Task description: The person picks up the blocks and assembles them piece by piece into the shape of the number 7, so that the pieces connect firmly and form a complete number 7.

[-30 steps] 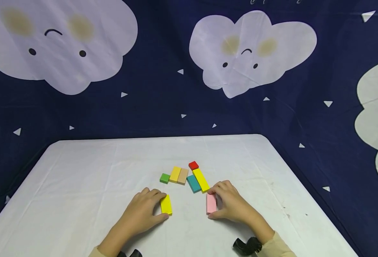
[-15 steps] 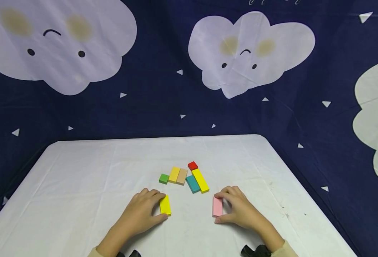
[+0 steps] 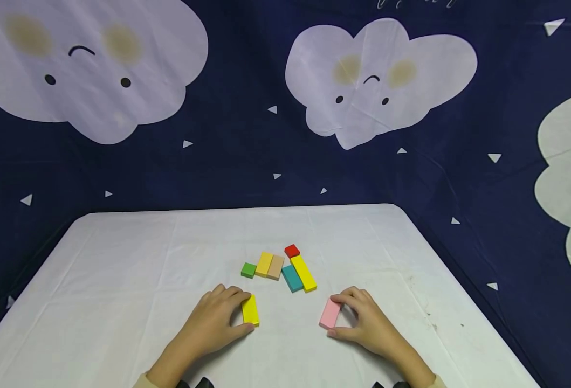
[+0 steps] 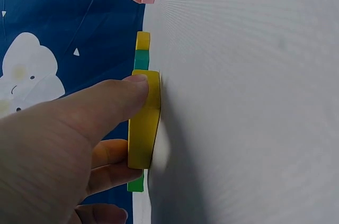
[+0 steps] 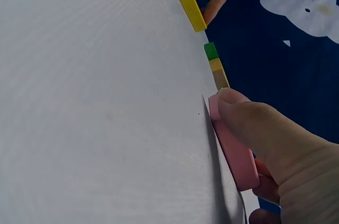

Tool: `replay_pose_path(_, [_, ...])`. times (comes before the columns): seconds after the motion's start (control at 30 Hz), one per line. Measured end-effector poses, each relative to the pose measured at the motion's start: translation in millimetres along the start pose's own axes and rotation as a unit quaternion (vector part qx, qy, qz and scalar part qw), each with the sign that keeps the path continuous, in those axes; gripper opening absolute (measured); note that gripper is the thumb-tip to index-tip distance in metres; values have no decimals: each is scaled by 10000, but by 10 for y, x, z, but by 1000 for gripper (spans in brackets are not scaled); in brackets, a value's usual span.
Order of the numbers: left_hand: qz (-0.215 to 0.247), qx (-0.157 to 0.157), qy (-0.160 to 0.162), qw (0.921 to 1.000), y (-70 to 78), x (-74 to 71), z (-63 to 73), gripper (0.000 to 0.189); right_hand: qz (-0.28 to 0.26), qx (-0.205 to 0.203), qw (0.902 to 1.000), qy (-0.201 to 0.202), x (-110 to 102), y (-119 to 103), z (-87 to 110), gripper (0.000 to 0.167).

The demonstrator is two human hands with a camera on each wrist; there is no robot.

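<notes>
My left hand [image 3: 214, 320] pinches a yellow block [image 3: 250, 311] between thumb and fingers, near the table's middle. In the left wrist view the thumb lies on one end of that yellow block [image 4: 144, 123]. Off to the right, my right hand [image 3: 370, 323] holds a pink block [image 3: 330, 313], which is tilted a little clockwise. The right wrist view has the thumb on the pink block [image 5: 233, 144]. Beyond both hands lie a green block [image 3: 248, 270], a yellow-orange block [image 3: 264, 264], a tan block [image 3: 275, 267], a teal block [image 3: 292, 278], a long yellow block [image 3: 303, 273] and a red block [image 3: 292, 250].
The white-covered table [image 3: 135, 258] has rounded far corners. Behind it hangs a dark blue cloth [image 3: 236, 178] printed with white clouds. Black wrist gear [image 3: 204, 382] shows at the bottom edge beside the left forearm.
My right hand has moved right, away from the long yellow block, taking the pink block along; the pink block has then turned slightly. The left hand and its yellow block stay put.
</notes>
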State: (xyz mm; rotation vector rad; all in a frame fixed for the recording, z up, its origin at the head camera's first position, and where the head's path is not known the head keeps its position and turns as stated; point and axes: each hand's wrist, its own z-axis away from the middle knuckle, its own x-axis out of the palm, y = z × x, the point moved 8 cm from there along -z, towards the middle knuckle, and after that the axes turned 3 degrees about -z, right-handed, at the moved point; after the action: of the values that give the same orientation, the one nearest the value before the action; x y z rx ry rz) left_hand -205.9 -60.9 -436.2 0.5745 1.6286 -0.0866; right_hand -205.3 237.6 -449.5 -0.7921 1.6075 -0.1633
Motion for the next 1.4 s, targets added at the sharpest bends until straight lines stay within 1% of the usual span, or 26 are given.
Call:
replay_pose_path(0.17, [4, -22, -5, 10000, -4, 4, 2, 61, -62, -114, 9998, 115, -8, -2, 14, 60])
replay_pose_path(0.4, [-32, -48, -3, 10000, -11, 7, 0, 61, -27, -97, 9996, 264, -6, 22, 41, 60])
replay_pose_path(0.63, [46, -25, -39, 10000, 0, -14, -1, 62, -43, -251, 9987, 446, -8, 1, 67, 61])
replay_pose_path(0.77, [88, -24, -30, 10000, -7, -20, 2, 62, -93, -374, 9978, 536, -10, -3, 89, 62])
replay_pose_path(0.9, [137, -65, 19, 9999, -20, -28, 8, 61, -62, -631, 9958, 664, -14, -15, 109, 63])
replay_pose_path(1.13, [187, -200, 103, 9996, -49, -27, 18, 63, 73, -1010, 9904, 939, -40, -33, 146, 55])
replay_pose_path(1.27, [225, -270, 134, 9993, -73, -24, 17, 65, 62, -1079, 9893, 985, -41, -37, 142, 56])
replay_pose_path(1.4, [312, -326, 86, 9989, -93, -11, 12, 64, -47, -1095, 9889, 1001, -37, -33, 134, 56])
